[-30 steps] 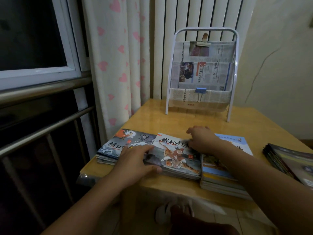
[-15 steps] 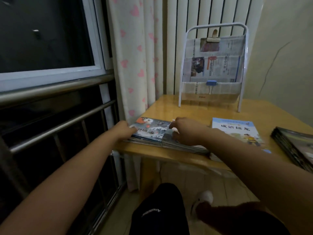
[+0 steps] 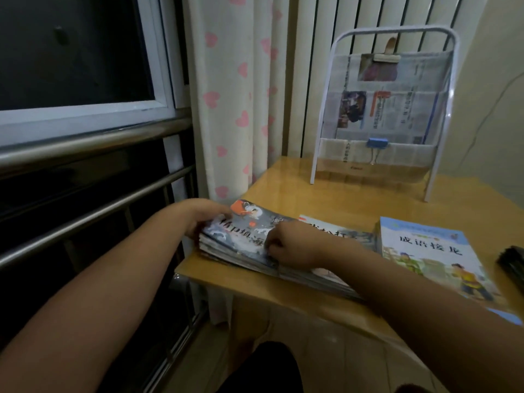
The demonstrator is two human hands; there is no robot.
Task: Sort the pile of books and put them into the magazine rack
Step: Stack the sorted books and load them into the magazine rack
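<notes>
Left hand (image 3: pixel 205 219): gripping the left edge of the stack of thin picture books (image 3: pixel 241 245), with the fingers curling under that edge and the thumb lying on the top cover.

Right hand (image 3: pixel 295 245): resting on the right part of the same stack, its fingers bending down onto the near edge and pinching the upper books there.

Stack of thin picture books: lying at the near left corner of the tabletop (image 3: pixel 326 199), with its left side appearing to be lifting slightly. The top cover is showing a grey-blue wave scene with an orange patch at the far corner.

Book with a pale cover (image 3: pixel 340 231): lying flat just beside the stack, partly hiding behind the right hand and forearm.

Blue-covered book pile (image 3: pixel 425 251): sitting to the right of the pale one, with two cartoon children showing on the cover.

Dark magazines (image 3: pixel 513 262): lying at the right edge of the view and only partly showing.

Magazine rack (image 3: pixel 323 114): white wire frame, standing upright at the far side of the tabletop, well apart from the books. Newspapers (image 3: pixel 397 109) are sitting in its pockets, a wooden clip (image 3: pixel 472 56) is holding the top sheet, and a blue binder clip (image 3: pixel 377 143) is gripping the lower pocket.

Surroundings: heart-print curtain (image 3: pixel 235 95), dark window (image 3: pixel 71 46) and metal rails (image 3: pixel 85 143) standing to the left.
</notes>
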